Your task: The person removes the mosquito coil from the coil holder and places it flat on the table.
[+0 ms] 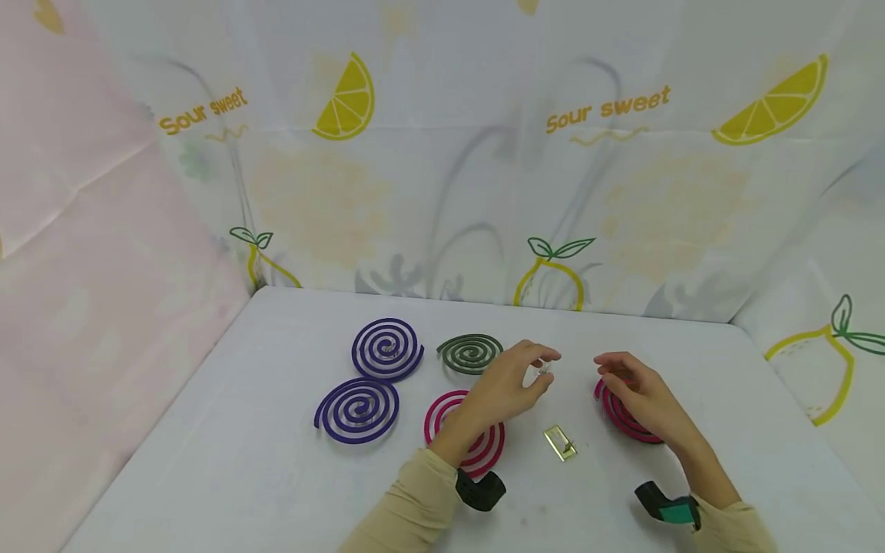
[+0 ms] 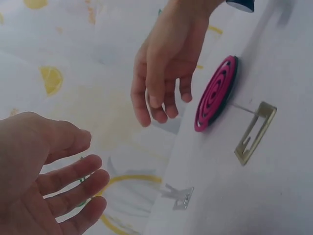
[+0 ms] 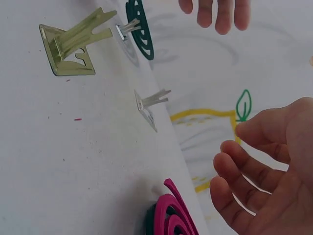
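Observation:
In the head view my left hand (image 1: 508, 380) hovers over the table with relaxed fingers and holds nothing. A small silver coil stand (image 2: 183, 198) with an upright prong sits on the table beyond its fingertips; in the head view the stand shows between thumb and index finger. My right hand (image 1: 643, 392), fingers apart and loosely bent, hangs above a pink mosquito coil (image 2: 215, 93) with a dark green layer beneath it. Between the hands, nearer the front, lies a gold coil stand (image 3: 80, 39) with its prong raised.
Left of the hands are two purple coils (image 1: 386, 349), one before the other. A green coil (image 1: 472, 353), raised on a silver stand in the right wrist view, is behind the left hand. Another pink coil (image 1: 502, 442) lies partly under the left forearm. Printed cloth walls surround the white table.

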Available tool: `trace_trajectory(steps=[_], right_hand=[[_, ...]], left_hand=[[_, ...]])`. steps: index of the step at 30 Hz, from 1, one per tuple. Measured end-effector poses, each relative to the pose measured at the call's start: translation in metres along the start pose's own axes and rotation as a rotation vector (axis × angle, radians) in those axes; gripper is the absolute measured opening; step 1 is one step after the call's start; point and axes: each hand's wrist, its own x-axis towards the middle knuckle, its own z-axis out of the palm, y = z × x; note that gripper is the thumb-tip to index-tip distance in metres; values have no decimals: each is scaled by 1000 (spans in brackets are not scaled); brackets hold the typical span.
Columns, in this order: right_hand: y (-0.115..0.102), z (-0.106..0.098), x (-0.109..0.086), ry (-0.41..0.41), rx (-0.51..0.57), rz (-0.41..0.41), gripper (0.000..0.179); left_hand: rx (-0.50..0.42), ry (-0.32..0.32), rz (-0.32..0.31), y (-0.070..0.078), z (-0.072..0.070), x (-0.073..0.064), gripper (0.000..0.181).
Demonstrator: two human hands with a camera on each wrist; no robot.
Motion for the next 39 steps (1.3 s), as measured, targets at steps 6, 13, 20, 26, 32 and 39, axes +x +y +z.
trace_trajectory(steps=[6, 13, 20, 26, 32, 39], right_hand=[[-6, 9, 2, -36, 13, 3, 27], [-16, 18, 7, 7, 18, -75, 25], [-20, 25, 6, -40, 80, -76, 25], [-19, 30, 5, -55, 101, -69, 26], [-23, 32, 4, -79, 102, -68, 26], [-26, 36, 3, -94, 68, -87, 26]], left_hand=[[64, -91, 49, -12, -13, -7, 30], [103, -162, 68, -25, -36, -15, 28], [87, -204, 100, -40, -51, -29, 18], [91, -263, 124, -53, -61, -38, 17], [24, -303, 81, -64, -68, -48, 23], [-10, -300, 59, -75, -74, -55, 30]])
